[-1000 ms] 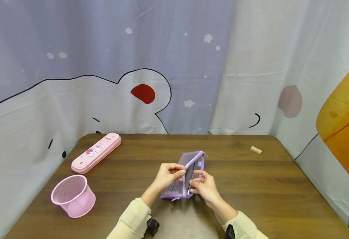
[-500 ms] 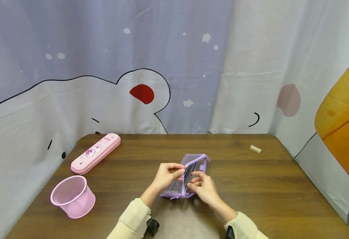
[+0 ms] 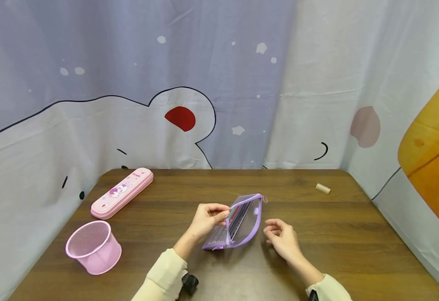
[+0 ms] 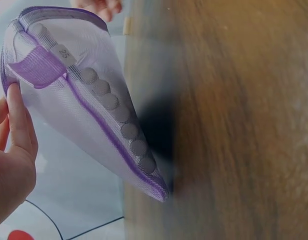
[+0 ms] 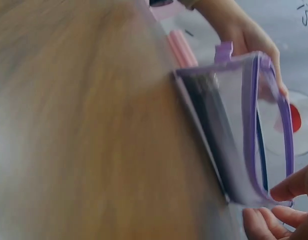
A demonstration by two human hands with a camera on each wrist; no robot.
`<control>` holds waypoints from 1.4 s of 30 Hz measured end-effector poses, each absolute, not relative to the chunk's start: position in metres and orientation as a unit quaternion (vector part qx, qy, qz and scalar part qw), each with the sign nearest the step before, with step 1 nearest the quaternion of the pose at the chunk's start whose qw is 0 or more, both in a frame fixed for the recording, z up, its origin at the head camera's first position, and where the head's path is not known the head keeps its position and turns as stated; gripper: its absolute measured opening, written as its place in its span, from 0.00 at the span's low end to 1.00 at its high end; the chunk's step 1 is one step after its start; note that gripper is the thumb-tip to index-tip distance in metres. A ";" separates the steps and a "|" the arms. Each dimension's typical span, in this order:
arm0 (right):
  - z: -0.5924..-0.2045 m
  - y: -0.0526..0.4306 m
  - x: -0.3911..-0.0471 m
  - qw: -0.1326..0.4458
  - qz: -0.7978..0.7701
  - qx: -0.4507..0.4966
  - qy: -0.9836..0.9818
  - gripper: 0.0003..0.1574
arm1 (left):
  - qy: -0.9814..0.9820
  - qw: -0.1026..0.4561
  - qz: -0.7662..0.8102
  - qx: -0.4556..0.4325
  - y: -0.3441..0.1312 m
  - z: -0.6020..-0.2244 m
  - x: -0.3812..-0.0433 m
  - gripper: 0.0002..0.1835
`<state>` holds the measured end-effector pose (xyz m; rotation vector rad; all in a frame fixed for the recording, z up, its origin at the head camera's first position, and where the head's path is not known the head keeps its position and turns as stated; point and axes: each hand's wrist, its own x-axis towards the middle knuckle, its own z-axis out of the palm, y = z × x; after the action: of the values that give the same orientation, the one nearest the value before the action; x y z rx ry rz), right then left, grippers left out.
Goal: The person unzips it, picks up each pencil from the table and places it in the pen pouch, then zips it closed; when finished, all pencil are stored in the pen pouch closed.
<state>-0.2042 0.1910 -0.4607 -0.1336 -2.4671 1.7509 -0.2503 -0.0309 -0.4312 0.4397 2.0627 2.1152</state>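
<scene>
A purple mesh zip pouch (image 3: 250, 225) stands on the table with its zip undone and its mouth gaping to the right. Several long, thin sticks, seemingly pencils or pens (image 3: 239, 218), lie inside; their round ends (image 4: 110, 101) show through the mesh in the left wrist view. My left hand (image 3: 203, 220) pinches the pouch's left zip edge between thumb and fingers. To the right of the pouch, a short way off, my right hand (image 3: 284, 240) hovers with loosely bent fingers and nothing in them. A purple fabric tab (image 4: 38, 67) sticks out at the pouch's end.
At the left stands a pink mesh pen cup (image 3: 100, 255), tilted in appearance. Behind it lies a pink pencil case (image 3: 121, 193) with a rabbit print. A small pale cylinder (image 3: 322, 188) rests at the back right of the brown table (image 3: 355, 251). A printed curtain hangs behind.
My right hand has drawn out of the pouch's mouth and moved right, with nothing in it. The mouth gapes wider, showing the contents. My left hand keeps its pinch, shifted slightly left.
</scene>
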 end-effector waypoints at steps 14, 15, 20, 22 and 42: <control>-0.466 0.222 -0.214 0.031 0.523 -0.030 -0.851 0.15 | 0.679 0.112 0.705 0.174 -0.034 -0.429 -0.250 0.16; -0.464 0.224 -0.217 0.042 0.508 -0.023 -0.860 0.15 | 0.679 0.117 0.702 0.180 -0.034 -0.428 -0.249 0.17; -0.463 0.236 -0.229 0.101 0.435 0.036 -0.894 0.19 | 0.676 0.142 0.692 0.208 -0.035 -0.428 -0.247 0.18; -0.464 0.240 -0.231 0.116 0.429 0.075 -0.893 0.22 | 0.677 0.150 0.688 0.214 -0.035 -0.429 -0.246 0.17; -0.448 0.239 -0.210 0.213 0.460 0.267 -0.820 0.14 | 0.733 0.146 0.626 0.220 -0.054 -0.419 -0.245 0.14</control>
<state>-0.2102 0.2390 -0.4481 0.7424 -2.2753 1.2769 -0.2450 -0.0536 -0.4193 0.6322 2.1118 1.8035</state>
